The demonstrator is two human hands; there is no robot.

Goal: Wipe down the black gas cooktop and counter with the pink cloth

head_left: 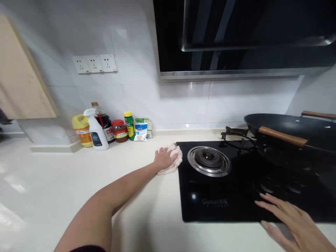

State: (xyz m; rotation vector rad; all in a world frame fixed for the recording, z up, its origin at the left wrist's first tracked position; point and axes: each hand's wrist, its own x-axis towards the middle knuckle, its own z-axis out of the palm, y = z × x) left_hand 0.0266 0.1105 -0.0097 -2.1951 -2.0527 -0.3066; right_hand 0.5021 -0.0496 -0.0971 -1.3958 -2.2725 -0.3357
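Note:
My left hand [163, 158] presses a pale pink cloth [172, 169] onto the white counter [147, 210], right beside the left edge of the black gas stove [204, 189]. The cloth is bunched under the palm and fingers. Over the front right part of the stove hovers my right hand [291, 218], its fingers spread and holding nothing. Close to the cloth is the left burner [209, 161], a silver ring with a dark cap and no grate on it.
A black wok [294, 127] with wooden handles sits on the stove's right side. A loose pan support [237, 137] lies behind the burner. Along the wall stand a spray bottle [96, 133], a yellow jug [83, 131], a red-lidded jar [119, 131] and seasoning packs. A range hood [236, 42] hangs above.

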